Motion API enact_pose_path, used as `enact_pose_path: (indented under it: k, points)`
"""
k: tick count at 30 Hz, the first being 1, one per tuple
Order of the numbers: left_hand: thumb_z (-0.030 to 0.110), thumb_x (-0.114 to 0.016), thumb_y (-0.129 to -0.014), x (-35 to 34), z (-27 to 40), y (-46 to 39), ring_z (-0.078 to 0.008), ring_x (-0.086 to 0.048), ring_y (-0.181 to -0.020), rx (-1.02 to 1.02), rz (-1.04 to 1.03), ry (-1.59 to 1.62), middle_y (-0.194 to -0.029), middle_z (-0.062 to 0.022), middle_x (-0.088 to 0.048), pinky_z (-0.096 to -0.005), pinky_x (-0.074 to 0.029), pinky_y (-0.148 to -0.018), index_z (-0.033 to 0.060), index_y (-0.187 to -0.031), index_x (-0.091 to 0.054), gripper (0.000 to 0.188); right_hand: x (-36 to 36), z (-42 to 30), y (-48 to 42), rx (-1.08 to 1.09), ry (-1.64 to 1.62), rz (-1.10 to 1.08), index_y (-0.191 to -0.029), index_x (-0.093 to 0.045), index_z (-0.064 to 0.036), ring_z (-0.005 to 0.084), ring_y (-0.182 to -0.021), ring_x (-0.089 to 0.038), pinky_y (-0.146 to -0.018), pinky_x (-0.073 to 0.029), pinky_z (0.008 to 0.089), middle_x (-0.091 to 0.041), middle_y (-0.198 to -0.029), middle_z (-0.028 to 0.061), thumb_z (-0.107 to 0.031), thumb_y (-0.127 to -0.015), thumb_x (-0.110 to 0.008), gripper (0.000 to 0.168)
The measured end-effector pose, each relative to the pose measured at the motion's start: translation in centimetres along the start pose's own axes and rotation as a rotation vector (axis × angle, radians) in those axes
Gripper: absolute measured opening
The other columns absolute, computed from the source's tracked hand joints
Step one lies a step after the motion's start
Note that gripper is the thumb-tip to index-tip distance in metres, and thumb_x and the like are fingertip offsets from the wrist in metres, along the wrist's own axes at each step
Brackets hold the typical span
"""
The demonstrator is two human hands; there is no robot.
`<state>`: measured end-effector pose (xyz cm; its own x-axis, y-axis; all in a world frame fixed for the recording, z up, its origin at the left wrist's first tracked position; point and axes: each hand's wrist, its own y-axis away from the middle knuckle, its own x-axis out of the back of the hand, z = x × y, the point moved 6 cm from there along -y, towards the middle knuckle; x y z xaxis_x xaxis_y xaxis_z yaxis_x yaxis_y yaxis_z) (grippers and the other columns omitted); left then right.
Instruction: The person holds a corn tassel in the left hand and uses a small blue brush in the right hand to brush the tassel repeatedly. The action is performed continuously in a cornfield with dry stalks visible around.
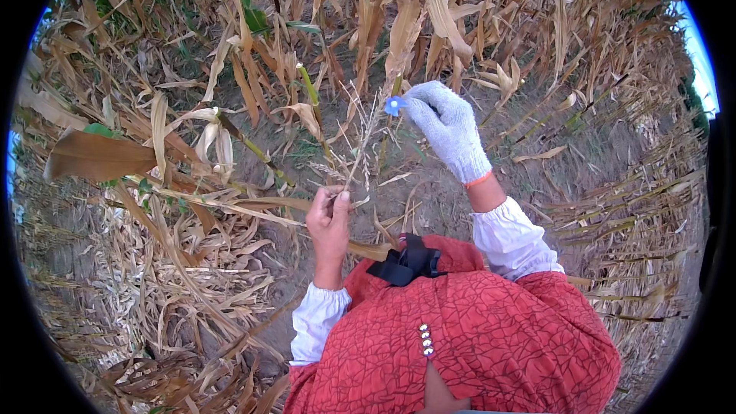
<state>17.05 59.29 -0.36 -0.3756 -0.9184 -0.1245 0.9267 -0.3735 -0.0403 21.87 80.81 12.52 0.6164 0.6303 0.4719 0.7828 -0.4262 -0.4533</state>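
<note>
My bare left hand (329,215) pinches the stem of a dry corn tassel (368,137) between thumb and fingers. The tassel's thin pale branches spread upward in front of me. In a white knit glove with an orange cuff, my right hand (445,123) holds a small blue flower (394,106) with a pale centre at its fingertips. The flower is just right of the tassel's upper part, and a cut corn stalk (397,85) stands right behind it. How the gloved fingers grip the flower's stem is hidden.
Cut green-yellow corn stubs (310,89) stand up ahead, with another leaning stub (247,144) to the left. Dry standing corn (402,23) fills the far side. A heap of dry husks and leaves (201,293) lies at the left. Felled stalks (632,207) lie at the right.
</note>
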Motion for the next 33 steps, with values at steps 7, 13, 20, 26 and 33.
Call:
enact_pose_path:
  k: [7, 13, 20, 26, 33]
  points:
    - [0.012, -0.058, -0.091, 0.1, -0.5, -0.7, -0.0058, -0.050, -0.067, -0.021, -0.054, -0.046, -0.073, 0.0001, -0.055, -0.0202, -0.041, -0.060, -0.0008, -0.094, -0.057, 0.013, 0.6, 1.6, 1.6, -0.173, -0.214, 0.014, -0.094, -0.062, 0.003, 0.0161, -0.076, -0.059, -0.070, -0.046, 0.0288, -0.061, -0.082, 0.0091, -0.014, -0.086, -0.060, 0.019]
    - [0.014, -0.058, -0.091, -0.3, -0.6, -0.8, -0.0042, -0.048, -0.065, -0.022, -0.066, -0.045, -0.071, 0.0029, -0.053, -0.0187, -0.039, -0.057, 0.0027, -0.094, -0.058, 0.012, 1.5, 1.7, 1.5, -0.247, -0.247, 0.071, -0.095, -0.063, 0.000, 0.0096, -0.068, -0.057, -0.063, -0.046, 0.0247, -0.062, -0.078, 0.0043, -0.016, -0.089, -0.058, 0.018]
    - [0.010, -0.059, -0.090, -0.4, -1.1, -1.0, -0.0037, -0.045, -0.064, -0.153, -0.069, -0.249, -0.071, 0.0024, -0.053, -0.0191, -0.037, -0.056, 0.0001, -0.090, -0.058, 0.010, 3.7, -1.2, 0.6, -0.108, -0.437, 0.171, -0.095, -0.062, -0.001, 0.0068, -0.065, -0.056, -0.058, -0.045, 0.0212, -0.061, -0.073, 0.0005, -0.018, -0.092, -0.056, 0.019]
    - [0.010, -0.059, -0.090, -0.7, -0.1, -0.9, -0.0038, -0.046, -0.065, -0.230, -0.026, -0.306, -0.071, 0.0023, -0.053, -0.0190, -0.038, -0.057, -0.0005, -0.091, -0.058, 0.011, 2.6, 1.9, 0.8, -0.127, -0.128, 0.075, -0.093, -0.062, 0.002, 0.0135, -0.072, -0.059, -0.066, -0.047, 0.0269, -0.062, -0.082, 0.0074, -0.016, -0.088, -0.059, 0.018]
    - [0.012, -0.059, -0.090, -0.6, -0.2, -0.7, -0.0053, -0.049, -0.065, -0.144, -0.026, -0.243, -0.072, 0.0009, -0.054, -0.0198, -0.040, -0.058, -0.0001, -0.093, -0.057, 0.013, 1.4, 4.7, 2.1, -0.115, 0.022, -0.024, -0.094, -0.062, 0.002, 0.0214, -0.079, -0.060, -0.074, -0.047, 0.0301, -0.062, -0.084, 0.0117, -0.015, -0.085, -0.060, 0.019]
